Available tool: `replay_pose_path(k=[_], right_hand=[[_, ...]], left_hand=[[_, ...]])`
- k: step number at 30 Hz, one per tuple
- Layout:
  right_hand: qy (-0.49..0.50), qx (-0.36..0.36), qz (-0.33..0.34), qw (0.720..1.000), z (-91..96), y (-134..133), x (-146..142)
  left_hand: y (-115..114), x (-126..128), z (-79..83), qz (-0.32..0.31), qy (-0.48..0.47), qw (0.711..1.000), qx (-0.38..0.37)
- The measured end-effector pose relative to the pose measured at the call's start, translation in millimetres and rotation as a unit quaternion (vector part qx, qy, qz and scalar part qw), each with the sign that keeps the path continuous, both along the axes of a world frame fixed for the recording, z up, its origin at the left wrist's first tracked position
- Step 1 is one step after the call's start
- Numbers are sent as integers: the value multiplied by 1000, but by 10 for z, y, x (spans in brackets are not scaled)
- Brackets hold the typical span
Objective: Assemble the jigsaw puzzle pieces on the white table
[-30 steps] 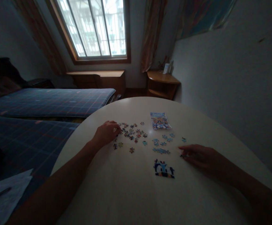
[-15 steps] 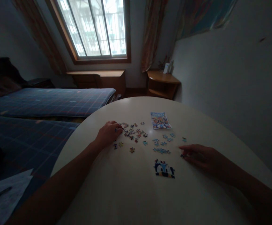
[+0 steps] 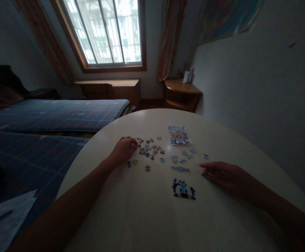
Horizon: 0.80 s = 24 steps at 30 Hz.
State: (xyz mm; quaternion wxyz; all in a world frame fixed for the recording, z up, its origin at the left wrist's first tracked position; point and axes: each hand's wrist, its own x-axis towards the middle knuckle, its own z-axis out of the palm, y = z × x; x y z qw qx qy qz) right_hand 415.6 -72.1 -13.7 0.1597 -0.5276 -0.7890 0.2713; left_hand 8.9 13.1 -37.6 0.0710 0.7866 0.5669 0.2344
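On the round white table (image 3: pixel 141 217) my left hand (image 3: pixel 123 149) rests at the left edge of a scatter of loose puzzle pieces (image 3: pixel 149 148), its fingers curled and pinching at a piece there. My right hand (image 3: pixel 226 175) lies on the table to the right, fingertips pressed on a small dark piece (image 3: pixel 204 174). Between the hands, nearer me, sits an assembled blue-and-white puzzle section (image 3: pixel 183 190). A short joined strip (image 3: pixel 180 169) and a few blue pieces (image 3: pixel 186 154) lie above it. The reference picture card (image 3: pixel 179 135) is farther back.
Two beds with blue checked covers (image 3: pixel 49 115) stand left of the table. A white sheet with a pen (image 3: pixel 2 220) lies at the lower left. A wooden corner shelf (image 3: pixel 182 92) and a desk under the window are behind. A wall runs along the right.
My left hand has crept slightly to the right into the loose pieces. The right hand has hardly moved.
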Motion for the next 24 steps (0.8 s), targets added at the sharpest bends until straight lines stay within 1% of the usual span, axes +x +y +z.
replay_pose_path(k=[9,14,16,19,20,24], right_hand=[[4,-3,2,1000,2,2,5],[-16,37,11,999,35,-16,-71],[-24,52,29,998,42,-49,-154],[-17,76,82,994,45,-122,-321],[-6,90,97,991,45,-148,-378],[-9,90,159,983,33,-231,-547]], left_hand=[[-27,5,22,5,-60,998,-8],[-104,95,100,-6,-121,992,-26],[-161,172,131,-19,-145,989,-37],[-252,282,167,-38,-191,978,-69],[-280,312,176,-44,-217,971,-89],[-376,401,202,-67,-312,932,-173]])
